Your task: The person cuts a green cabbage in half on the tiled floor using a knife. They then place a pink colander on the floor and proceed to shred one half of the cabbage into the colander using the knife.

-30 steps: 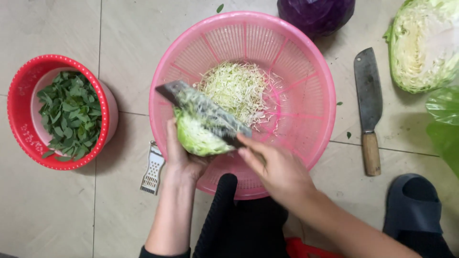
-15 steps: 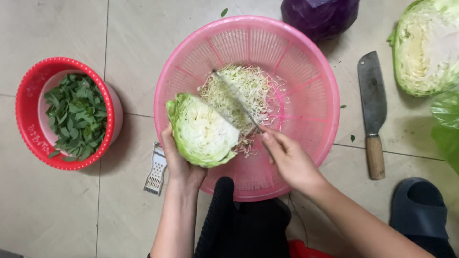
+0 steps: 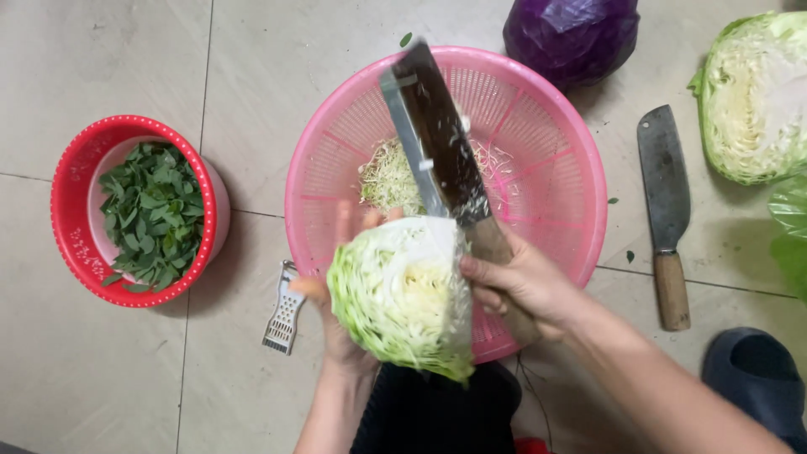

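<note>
The left hand [image 3: 336, 324] holds a cut cabbage [image 3: 402, 294] from below and behind. Its fingers are curled round the cabbage, and most of the hand is hidden by it. The flat cut side of the cabbage faces up. The cabbage is in the air, over the near rim of the pink basket [image 3: 328, 181].

The right hand [image 3: 521, 286] is closed tight on the wooden handle of a knife [image 3: 437, 139]. This hand is just to the right of the cabbage, and its fingers almost touch it. The wide dark blade goes up and away from the hand, out over the basket. The bottom of the blade is right at the top right edge of the cabbage. Small bits of cabbage stick to the blade.

In the basket lies a heap of thin shreds [image 3: 391, 176], under the blade and just past the cabbage.

Everything sits on the tiled floor. A small metal grater [image 3: 282, 315] lies on the floor just left of the left hand. Farther left is a red basket [image 3: 71, 244] with green leaves [image 3: 151, 214] in it. A second knife [image 3: 666, 210] lies on the floor to the right of the pink basket. A purple cabbage [image 3: 572, 34] is behind the basket, and another half cabbage [image 3: 752, 97] lies at the far right. A dark slipper [image 3: 748, 370] is at the bottom right.
</note>
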